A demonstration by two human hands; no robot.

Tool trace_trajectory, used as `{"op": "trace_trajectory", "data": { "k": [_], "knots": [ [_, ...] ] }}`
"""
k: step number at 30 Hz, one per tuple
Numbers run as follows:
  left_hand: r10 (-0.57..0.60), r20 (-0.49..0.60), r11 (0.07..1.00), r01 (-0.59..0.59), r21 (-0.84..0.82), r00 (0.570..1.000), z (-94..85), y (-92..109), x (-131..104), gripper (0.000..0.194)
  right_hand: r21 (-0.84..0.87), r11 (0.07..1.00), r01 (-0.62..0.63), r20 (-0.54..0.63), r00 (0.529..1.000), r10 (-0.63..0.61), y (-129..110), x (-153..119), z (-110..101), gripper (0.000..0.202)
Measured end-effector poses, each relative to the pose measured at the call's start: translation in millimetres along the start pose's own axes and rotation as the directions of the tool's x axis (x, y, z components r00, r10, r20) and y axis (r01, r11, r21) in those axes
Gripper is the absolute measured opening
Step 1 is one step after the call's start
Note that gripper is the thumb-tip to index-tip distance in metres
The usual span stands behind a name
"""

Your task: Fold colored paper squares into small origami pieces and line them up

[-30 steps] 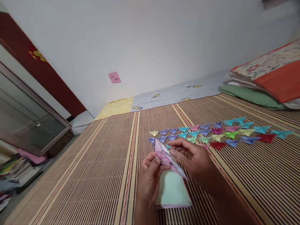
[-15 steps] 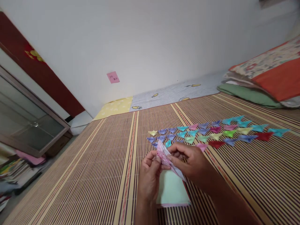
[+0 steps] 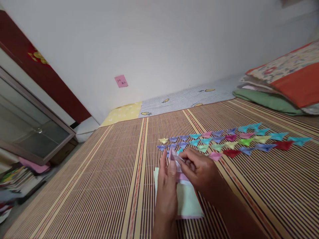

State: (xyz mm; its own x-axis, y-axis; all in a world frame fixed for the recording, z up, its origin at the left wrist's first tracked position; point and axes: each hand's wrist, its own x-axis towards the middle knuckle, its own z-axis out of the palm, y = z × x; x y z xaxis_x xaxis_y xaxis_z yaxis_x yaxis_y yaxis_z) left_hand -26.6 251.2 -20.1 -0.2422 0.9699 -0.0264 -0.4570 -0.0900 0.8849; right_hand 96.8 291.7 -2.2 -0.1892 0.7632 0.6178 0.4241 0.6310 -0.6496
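Observation:
A pale pink and white sheet of folding paper [image 3: 177,162], partly folded, is held up between my two hands. My left hand [image 3: 167,186] pinches its left side between thumb and fingers. With thumb and forefinger, my right hand [image 3: 199,167] grips its right side. Below them lies a stack of pale green and pink paper [image 3: 188,200], partly covered by my left hand. Just beyond my hands, several small folded paper shapes [image 3: 231,144] in blue, turquoise, pink, green, yellow and red stand in rows. My hands hide some of the nearest ones.
The striped mat [image 3: 109,186] spreads under everything. At the right are stacked folded bedding [image 3: 289,84] and a green cushion [image 3: 267,101]. A pink note [image 3: 121,81] is on the wall. A glass-panelled cabinet [image 3: 32,122] and piled books [image 3: 18,181] stand at the left.
The pink paper has been turned and now shows less of its length. My left hand has shifted slightly right, its fingers straighter and pointing up. My right hand still grips the paper.

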Motion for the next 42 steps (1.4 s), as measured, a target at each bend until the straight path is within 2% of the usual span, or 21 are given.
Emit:
{"op": "trace_trajectory", "data": {
  "k": [4,8,14,17,21,23,26,28,30,32,36,39,42],
  "knots": [
    [-0.007,-0.014,0.998,0.008,0.055,1.0,-3.3,2,3,0.051,-0.003,0.999,0.037,0.02,0.999,-0.036,2,0,1,0.015],
    [-0.001,-0.016,0.995,0.003,0.103,1.0,-6.7,9,7,0.041,0.063,0.995,0.078,-0.023,0.997,-0.077,7,1,0,0.023],
    [-0.032,0.044,0.999,0.033,-0.028,0.999,-4.3,21,7,0.03,0.221,0.975,-0.021,0.011,1.0,0.019,3,2,-7,0.027],
    [-0.084,0.087,0.994,0.089,-0.055,0.993,-5.7,28,5,0.034,0.263,0.964,-0.033,0.03,0.999,0.026,0,3,-12,0.029],
    [-0.027,0.152,0.996,0.039,-0.076,0.988,-10.5,33,0,0.045,0.326,0.944,-0.048,0.046,0.998,0.035,-1,2,-17,0.026],
    [-0.003,0.185,0.999,0.011,-0.042,0.983,-12.5,35,-2,0.048,0.354,0.932,-0.082,0.035,0.997,0.074,-1,2,-16,0.021],
    [-0.017,0.16,0.986,-0.009,0.164,0.987,-13.2,34,-1,0.046,0.413,0.883,-0.225,-0.002,0.969,0.247,2,1,-9,0.013],
    [0.008,0.133,0.959,-0.045,0.281,0.991,-11.6,33,-1,0.038,0.485,0.809,-0.333,0.032,0.931,0.364,3,0,-4,0.021],
    [0.068,0.122,0.945,-0.103,0.309,0.99,-8.9,31,0,0.032,0.545,0.741,-0.391,0.111,0.91,0.399,4,-1,-1,0.023],
    [0.129,0.105,0.952,-0.153,0.264,0.986,-6.4,29,1,0.036,0.575,0.713,-0.402,0.157,0.909,0.386,4,-1,-1,0.019],
    [0.12,0.073,0.986,-0.128,0.109,0.99,-7.1,25,5,0.056,0.564,0.741,-0.364,0.096,0.92,0.379,5,1,-4,0.017],
    [0.084,0.098,0.991,-0.094,0.099,0.992,-11.7,23,6,0.05,0.541,0.761,-0.357,0.09,0.925,0.369,7,2,-5,0.017],
    [0.071,0.137,0.993,-0.083,0.083,0.988,-14.9,22,5,0.041,0.56,0.739,-0.375,0.131,0.921,0.368,10,2,-4,0.02]
  ]
}}
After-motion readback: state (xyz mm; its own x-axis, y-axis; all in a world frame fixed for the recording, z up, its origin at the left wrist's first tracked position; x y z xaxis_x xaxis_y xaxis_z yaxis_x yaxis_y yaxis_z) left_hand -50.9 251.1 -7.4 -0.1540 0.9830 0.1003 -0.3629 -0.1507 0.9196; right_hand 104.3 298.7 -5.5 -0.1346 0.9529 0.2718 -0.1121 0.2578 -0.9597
